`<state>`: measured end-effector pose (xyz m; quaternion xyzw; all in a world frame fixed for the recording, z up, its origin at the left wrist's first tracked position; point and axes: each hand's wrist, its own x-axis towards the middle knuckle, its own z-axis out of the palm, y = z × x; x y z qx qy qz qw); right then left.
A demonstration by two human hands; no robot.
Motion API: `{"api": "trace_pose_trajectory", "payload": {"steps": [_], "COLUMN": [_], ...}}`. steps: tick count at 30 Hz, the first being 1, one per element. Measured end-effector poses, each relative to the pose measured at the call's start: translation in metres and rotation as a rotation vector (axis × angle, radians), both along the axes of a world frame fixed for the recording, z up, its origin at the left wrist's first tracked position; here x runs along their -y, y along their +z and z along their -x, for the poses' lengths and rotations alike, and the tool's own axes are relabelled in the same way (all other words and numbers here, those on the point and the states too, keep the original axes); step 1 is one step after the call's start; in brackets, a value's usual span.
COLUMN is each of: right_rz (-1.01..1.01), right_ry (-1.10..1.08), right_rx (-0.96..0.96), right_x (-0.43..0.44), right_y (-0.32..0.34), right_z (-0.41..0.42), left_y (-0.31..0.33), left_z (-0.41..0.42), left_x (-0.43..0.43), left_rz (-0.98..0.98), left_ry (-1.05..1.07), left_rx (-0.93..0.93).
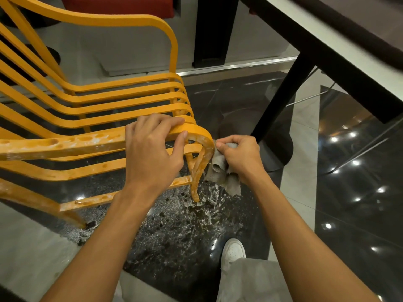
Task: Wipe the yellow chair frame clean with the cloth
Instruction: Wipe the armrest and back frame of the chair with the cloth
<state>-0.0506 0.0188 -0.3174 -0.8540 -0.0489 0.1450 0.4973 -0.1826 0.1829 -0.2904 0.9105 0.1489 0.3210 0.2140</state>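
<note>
The yellow chair frame (91,105) of curved slats fills the left half of the view. Its near armrest (65,144) carries wet, whitish soapy patches. My left hand (152,153) grips the armrest near its front bend, fingers over the top and thumb underneath. My right hand (239,159) holds a bunched grey cloth (220,171) and presses it against the outer side of the front bend, where the armrest turns down into the leg (197,177). Part of the cloth hangs below my fist.
The dark glossy floor (185,232) under the chair leg is spattered with water and foam. A black table leg (281,99) on a round base stands just right of the cloth, under a white-edged tabletop (327,46). My white shoe (232,251) rests near the puddle.
</note>
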Motion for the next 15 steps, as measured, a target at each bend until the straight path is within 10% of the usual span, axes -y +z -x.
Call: {"api": "trace_pose_trajectory", "payload": {"steps": [15], "right_rz": [-0.019], "right_ry": [0.021], "right_rx": [0.140], "right_x": [-0.005], "right_y": [0.018], "right_z": [0.006], "left_y": [0.007], "left_z": [0.008], "left_x": [-0.007], "left_rz": [0.054], "left_ry": [-0.026], "left_rx": [-0.009]}}
